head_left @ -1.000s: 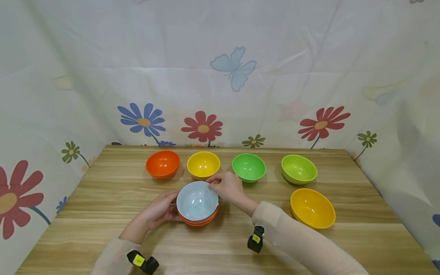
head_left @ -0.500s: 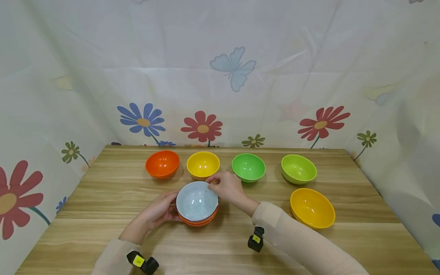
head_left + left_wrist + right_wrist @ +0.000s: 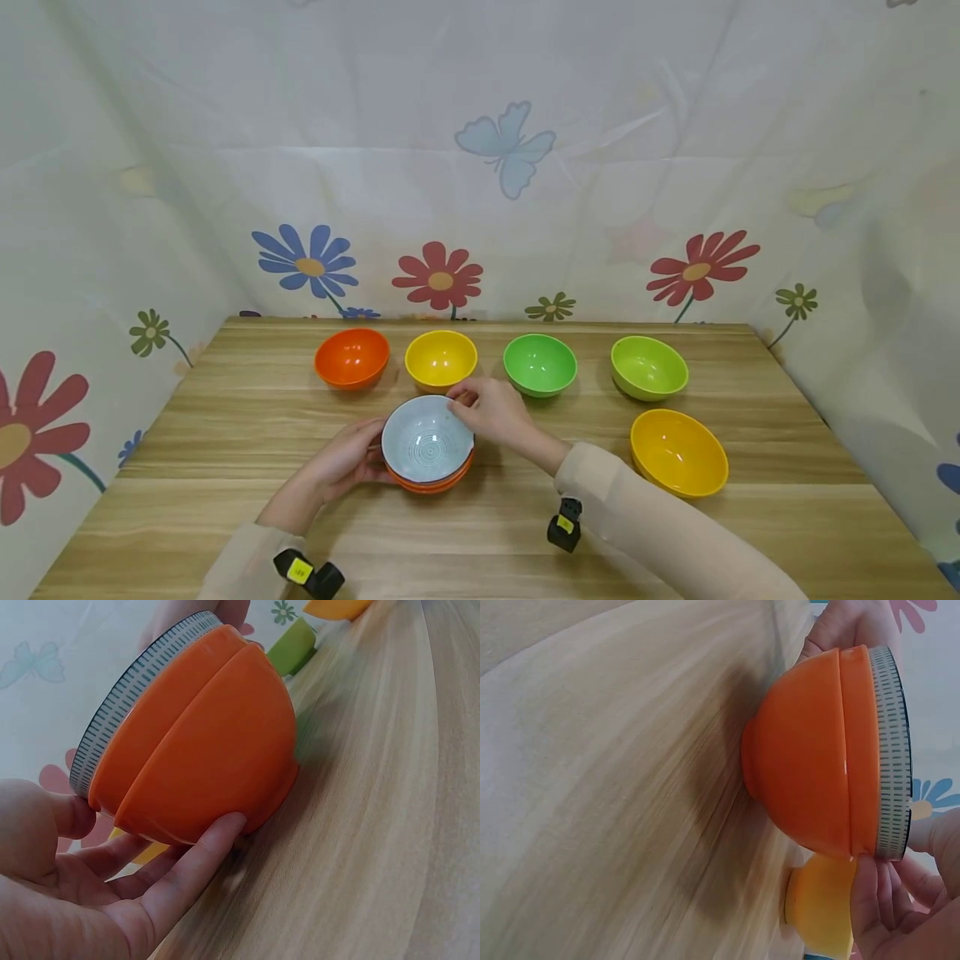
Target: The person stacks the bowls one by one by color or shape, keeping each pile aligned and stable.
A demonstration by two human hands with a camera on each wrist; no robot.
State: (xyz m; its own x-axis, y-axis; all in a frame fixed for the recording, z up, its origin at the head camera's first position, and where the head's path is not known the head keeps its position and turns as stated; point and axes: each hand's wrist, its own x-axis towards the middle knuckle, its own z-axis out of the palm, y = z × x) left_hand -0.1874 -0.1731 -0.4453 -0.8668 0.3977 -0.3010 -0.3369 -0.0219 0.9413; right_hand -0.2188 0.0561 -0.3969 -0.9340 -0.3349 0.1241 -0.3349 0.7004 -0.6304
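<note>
A patterned bowl with a pale, ringed inside and a dark rim, a white bowl (image 3: 420, 433), is nested in two orange bowls (image 3: 225, 742) at mid-table. My left hand (image 3: 347, 462) grips this stack from the left, its thumb by the rim and one finger along the lower side in the left wrist view. At the far right of the rim, my right hand (image 3: 493, 410) pinches the edge, thumb over the white bowl and fingers against the outside in the right wrist view. The stack's foot is close over the wooden table (image 3: 525, 533).
Along the back stand an orange-red bowl (image 3: 352, 358), a yellow bowl (image 3: 441, 358), a green bowl (image 3: 540, 365) and a lime bowl (image 3: 649, 367). A larger deep-yellow bowl (image 3: 678, 454) sits at the right, beside the right forearm. A flowered curtain (image 3: 360, 183) surrounds the table's back and sides.
The hands keep their places on the stack. Everything in the head view has slid a few pixels left together, as the camera turned slightly.
</note>
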